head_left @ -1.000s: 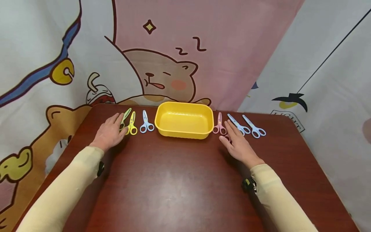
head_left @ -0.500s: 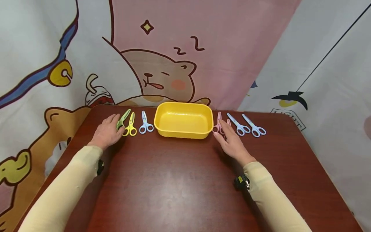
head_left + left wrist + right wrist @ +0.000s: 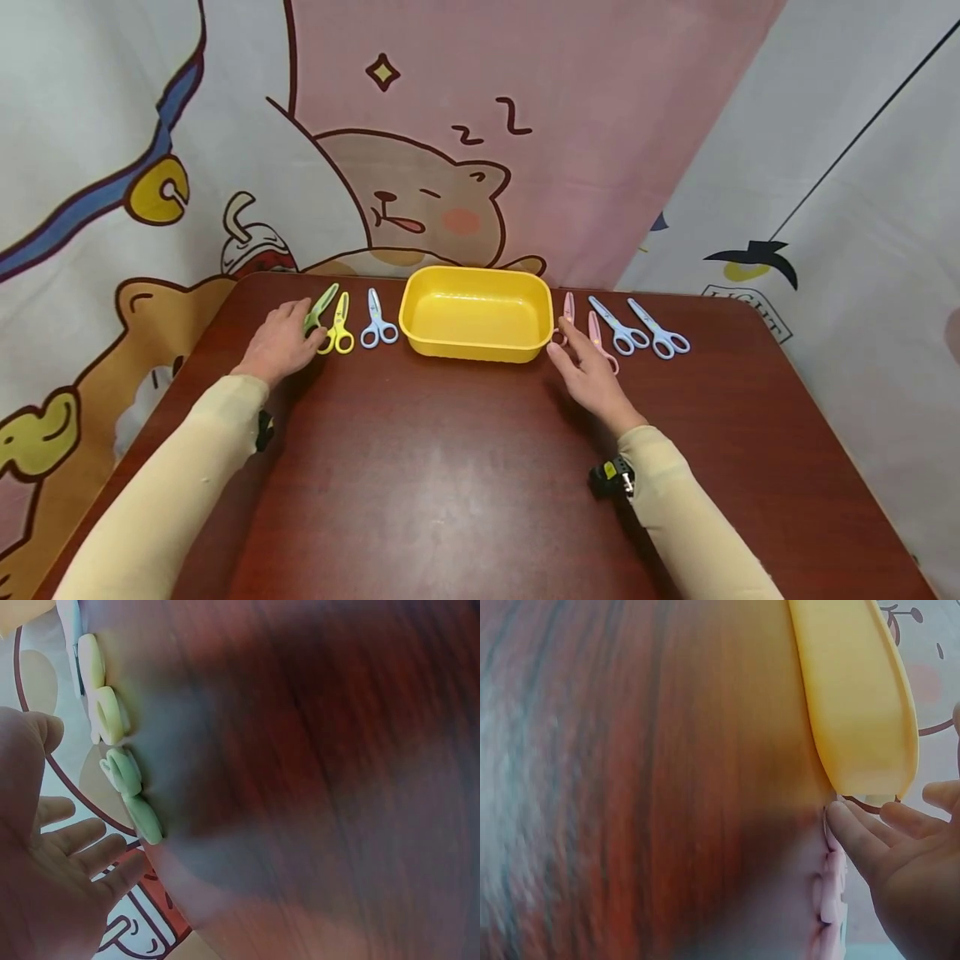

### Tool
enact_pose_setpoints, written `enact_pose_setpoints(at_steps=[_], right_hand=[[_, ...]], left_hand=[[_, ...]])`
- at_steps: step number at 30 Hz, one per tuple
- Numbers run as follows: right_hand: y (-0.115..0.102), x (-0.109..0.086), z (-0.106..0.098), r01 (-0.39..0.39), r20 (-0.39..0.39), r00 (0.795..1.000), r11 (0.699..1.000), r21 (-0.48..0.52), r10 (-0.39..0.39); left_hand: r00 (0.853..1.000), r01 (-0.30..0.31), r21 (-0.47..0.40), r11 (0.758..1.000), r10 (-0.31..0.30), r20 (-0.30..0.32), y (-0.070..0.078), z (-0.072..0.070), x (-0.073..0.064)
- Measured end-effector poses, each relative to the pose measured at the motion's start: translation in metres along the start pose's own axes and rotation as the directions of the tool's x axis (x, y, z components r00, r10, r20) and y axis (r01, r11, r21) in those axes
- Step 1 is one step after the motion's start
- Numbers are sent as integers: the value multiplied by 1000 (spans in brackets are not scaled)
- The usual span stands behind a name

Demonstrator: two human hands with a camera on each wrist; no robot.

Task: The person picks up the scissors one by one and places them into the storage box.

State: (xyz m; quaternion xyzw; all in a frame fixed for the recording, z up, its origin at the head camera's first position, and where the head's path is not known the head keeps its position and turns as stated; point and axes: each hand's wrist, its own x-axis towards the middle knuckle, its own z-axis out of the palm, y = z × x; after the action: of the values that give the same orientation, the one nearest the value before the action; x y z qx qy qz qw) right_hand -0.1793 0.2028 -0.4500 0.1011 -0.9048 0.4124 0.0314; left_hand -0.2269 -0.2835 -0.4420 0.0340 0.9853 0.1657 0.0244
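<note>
My left hand [image 3: 277, 343] hovers at the left end of a row of small scissors, fingers extended. Its fingertips reach the green scissors [image 3: 324, 302], partly covering them; the yellow scissors [image 3: 341, 327] lie just right of the thumb. In the left wrist view that palm is bare, and the green handles [image 3: 124, 774] lie beyond the fingers. My right hand [image 3: 594, 385] reaches over the handles of the inner pink scissors [image 3: 569, 307], fingers loosely straight, hiding part of them. In the right wrist view its thumb tip is right at a pink handle [image 3: 832, 832].
A yellow plastic basin [image 3: 476, 347] stands between the hands at the table's back edge. Blue scissors [image 3: 375, 312] lie left of it. Right of it lie more pink scissors [image 3: 596, 330] and two blue pairs [image 3: 617, 323], [image 3: 654, 327]. A cartoon-printed cloth [image 3: 600, 150] hangs behind.
My right hand has shifted left toward the basin, uncovering the outer pink scissors and coming over the inner pair. The left hand has drawn back slightly from the green and yellow scissors.
</note>
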Motion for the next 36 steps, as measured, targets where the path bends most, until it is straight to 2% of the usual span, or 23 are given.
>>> enact_pose_setpoints(at_steps=[7,12,17,22,26,30,36], right_hand=[[-3,0,3,-91,17,996,992,89,90],[-6,3,7,-141,20,990,972,189,140],[-9,7,12,-157,4,987,943,292,163],[-13,9,16,-201,16,977,902,383,211],[-14,11,18,-224,17,971,883,412,239],[-15,13,19,-234,14,968,880,413,251],[-13,15,21,-246,4,963,874,418,269]], left_hand=[[1000,14,-39,999,-14,-1,-5,3,2],[1000,21,-43,999,-21,-13,-6,3,3],[999,33,-50,998,-34,-19,-7,3,2],[999,36,-48,998,-37,-12,-8,3,2],[999,46,-45,998,-47,-10,-9,3,1],[998,58,-30,998,-59,-12,-11,4,0],[999,41,-20,999,-42,-30,-18,6,-2]])
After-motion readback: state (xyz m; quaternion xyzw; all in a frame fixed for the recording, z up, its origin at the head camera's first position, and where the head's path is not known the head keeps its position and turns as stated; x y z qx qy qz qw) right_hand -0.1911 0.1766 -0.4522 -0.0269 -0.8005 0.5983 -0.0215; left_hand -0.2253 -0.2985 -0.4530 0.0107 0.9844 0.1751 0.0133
